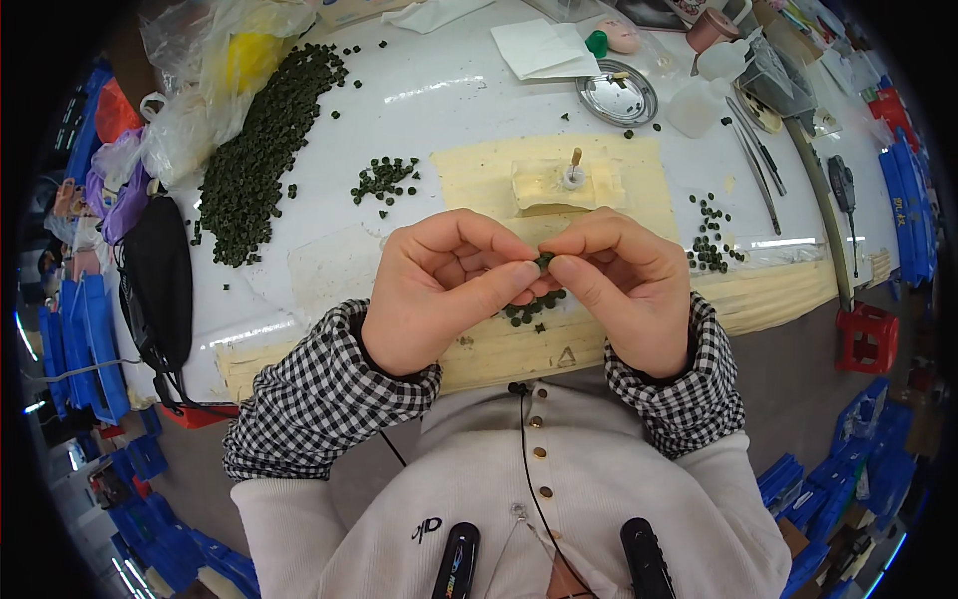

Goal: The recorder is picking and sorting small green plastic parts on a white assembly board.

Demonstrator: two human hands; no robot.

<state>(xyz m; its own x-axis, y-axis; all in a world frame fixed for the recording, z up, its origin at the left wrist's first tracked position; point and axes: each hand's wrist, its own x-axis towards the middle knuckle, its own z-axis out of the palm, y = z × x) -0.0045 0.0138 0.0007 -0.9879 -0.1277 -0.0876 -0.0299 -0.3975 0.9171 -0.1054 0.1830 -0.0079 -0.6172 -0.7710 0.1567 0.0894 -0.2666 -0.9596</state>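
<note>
Between the thumb and index fingertips of my left hand [439,285] and my right hand [624,285] is a small dark green piece [544,262]. Both hands pinch it from opposite sides, above the table's near edge. Fingertips cover most of it, so its exact kind does not show. Under my hands lies a small group of similar dark green pieces [524,314], partly hidden by the fingers. Just beyond them, a yellowish taped block [567,188] carries a short upright peg [576,160].
A large heap of dark green pieces [264,150] spreads at the left beside plastic bags [185,130]. Smaller clusters lie left of centre [384,180] and at right [711,240]. Tweezers [755,165], a round metal dish [617,92], white paper [542,50] and a screwdriver [843,190] are farther out.
</note>
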